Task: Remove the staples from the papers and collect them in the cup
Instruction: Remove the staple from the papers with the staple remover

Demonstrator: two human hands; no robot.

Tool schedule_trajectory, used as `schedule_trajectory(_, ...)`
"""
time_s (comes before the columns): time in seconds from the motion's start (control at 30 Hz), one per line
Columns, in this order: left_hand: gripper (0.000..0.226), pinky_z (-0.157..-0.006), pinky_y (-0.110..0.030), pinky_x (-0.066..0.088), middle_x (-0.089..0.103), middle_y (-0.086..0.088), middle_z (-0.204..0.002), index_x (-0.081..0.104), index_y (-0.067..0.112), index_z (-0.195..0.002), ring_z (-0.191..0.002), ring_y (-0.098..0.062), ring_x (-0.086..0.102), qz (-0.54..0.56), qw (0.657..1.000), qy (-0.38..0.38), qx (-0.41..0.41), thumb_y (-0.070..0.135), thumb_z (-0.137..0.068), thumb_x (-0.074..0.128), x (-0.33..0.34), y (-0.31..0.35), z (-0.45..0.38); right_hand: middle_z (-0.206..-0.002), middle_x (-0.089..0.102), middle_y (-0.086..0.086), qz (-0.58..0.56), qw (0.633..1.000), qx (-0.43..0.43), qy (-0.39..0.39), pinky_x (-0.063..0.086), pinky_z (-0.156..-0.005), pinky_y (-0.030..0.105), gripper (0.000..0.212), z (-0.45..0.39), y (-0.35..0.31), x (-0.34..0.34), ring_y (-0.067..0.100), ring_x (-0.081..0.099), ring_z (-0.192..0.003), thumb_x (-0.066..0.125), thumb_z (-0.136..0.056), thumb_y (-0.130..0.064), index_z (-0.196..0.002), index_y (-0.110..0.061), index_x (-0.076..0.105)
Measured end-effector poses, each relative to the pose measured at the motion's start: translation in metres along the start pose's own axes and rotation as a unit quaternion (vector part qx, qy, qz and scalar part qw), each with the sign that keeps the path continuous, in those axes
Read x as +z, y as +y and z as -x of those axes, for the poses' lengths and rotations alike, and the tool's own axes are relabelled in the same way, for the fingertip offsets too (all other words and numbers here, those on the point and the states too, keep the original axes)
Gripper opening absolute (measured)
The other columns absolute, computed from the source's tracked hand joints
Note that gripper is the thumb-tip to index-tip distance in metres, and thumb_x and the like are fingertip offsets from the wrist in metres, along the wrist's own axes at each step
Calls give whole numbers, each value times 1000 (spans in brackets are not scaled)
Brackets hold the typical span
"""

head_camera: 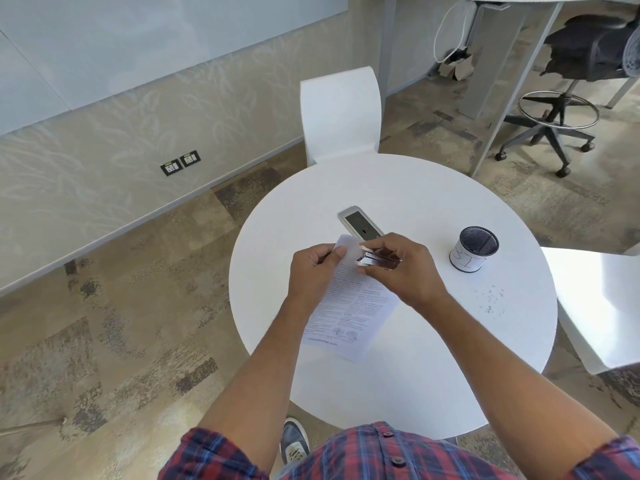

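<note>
Printed papers [349, 313] lie on the round white table [408, 375], their top corner lifted. My left hand [311, 271] pinches that top corner between thumb and fingers. My right hand [401, 268] grips a metal staple remover [375, 259], whose jaws sit at the lifted corner. A black mesh cup [472, 249] with a white paper label stands to the right of my hands. Several loose staples [490, 299] lie scattered on the table in front of the cup.
A power outlet panel [360, 223] is set into the table just beyond my hands. White chairs stand at the far side [341, 112] and the right [602, 306] of the table. A black office stool [568, 109] is at the back right.
</note>
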State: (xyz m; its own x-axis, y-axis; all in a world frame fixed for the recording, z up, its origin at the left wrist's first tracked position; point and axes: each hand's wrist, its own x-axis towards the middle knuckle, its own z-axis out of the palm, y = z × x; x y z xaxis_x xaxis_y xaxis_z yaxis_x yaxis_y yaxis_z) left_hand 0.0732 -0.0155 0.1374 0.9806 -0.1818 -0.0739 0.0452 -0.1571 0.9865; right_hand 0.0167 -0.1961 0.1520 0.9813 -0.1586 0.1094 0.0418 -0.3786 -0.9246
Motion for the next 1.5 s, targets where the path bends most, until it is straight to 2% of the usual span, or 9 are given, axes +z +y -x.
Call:
schedule_trajectory(0.13, 12, -64, -16, 43, 71, 11, -71, 83, 16, -92, -65, -4, 54, 31, 999, 1, -16, 19, -96, 73, -1, -1, 0, -93, 74, -14, 30, 1000, -1, 10, 51, -76, 16, 36, -4, -2, 0, 4, 67, -82, 93, -75, -15, -106, -23, 77)
schedule_trajectory(0.33, 11, -73, -30, 51, 80, -12, -92, 84, 20, -95, -77, -13, 65, 33, 999, 1, -21, 23, -96, 73, -2, -2, 0, -73, 61, 7, -23, 999, 42, -21, 53, -53, 26, 20, -8, -12, -6, 14, 56, -58, 87, -86, -28, -96, -22, 71)
schedule_trajectory(0.43, 13, -71, -25, 53, 81, -7, -90, 84, 17, -98, -75, -9, 67, 43, 999, 3, -24, 22, -96, 73, -1, -3, 0, -70, 54, -7, 28, 998, 35, -37, 38, -55, 11, 23, -11, -10, -8, 5, 45, -58, 84, -87, -38, -105, -30, 72)
schedule_trajectory(0.63, 13, -79, -34, 56, 82, -4, -91, 84, 14, -100, -80, -12, 70, 51, 998, 7, -31, 20, -96, 74, 1, -5, -1, -101, 66, -12, 68, 995, 30, -67, 42, -67, 7, 47, -11, -9, -10, -6, 59, -76, 78, -92, -37, -131, -29, 53)
schedule_trajectory(0.8, 15, -85, -39, 59, 82, 0, -95, 83, 16, -106, -89, -17, 74, 48, 999, 7, -18, 20, -95, 73, 1, -3, 0, -105, 71, -16, 59, 997, 6, -56, 43, -74, 6, 40, -11, -16, -11, -7, 62, -85, 82, -89, -35, -128, -30, 72)
schedule_trajectory(1.0, 13, -84, -39, 60, 82, 3, -94, 83, 18, -103, -92, -23, 76, 10, 1000, 8, -6, 21, -91, 77, 0, 1, -1, -93, 75, -18, 99, 993, -3, -72, 49, -74, 16, 37, -18, -23, -22, -2, 64, -82, 94, -75, -32, -105, -40, 75)
schedule_trajectory(1.1, 12, -81, -43, 60, 81, 1, -92, 84, 19, -100, -90, -29, 76, 2, 1000, 4, -8, 21, -90, 78, 1, 4, -1, -96, 69, -19, 166, 982, -35, -86, 46, -75, 16, 41, -25, -30, -29, -9, 60, -81, 94, -74, -33, -112, -28, 79)
schedule_trajectory(1.2, 11, -83, -49, 61, 81, 1, -91, 84, 21, -99, -90, -34, 76, -1, 1000, -2, -12, 22, -89, 79, 1, 5, 0, -104, 68, -19, 260, 958, -60, -108, 49, -81, 32, 47, -32, -39, -36, 4, 61, -92, 92, -74, -44, -116, -32, 77)
schedule_trajectory(1.5, 8, -85, -52, 60, 81, 2, -88, 84, 26, -91, -92, -36, 74, -6, 1000, 1, -9, 21, -87, 80, 2, 12, 3, -119, 73, -14, 413, 894, -57, -165, 49, -85, 36, 47, -45, -67, -49, 14, 61, -103, 86, -78, -51, -119, -35, 73)
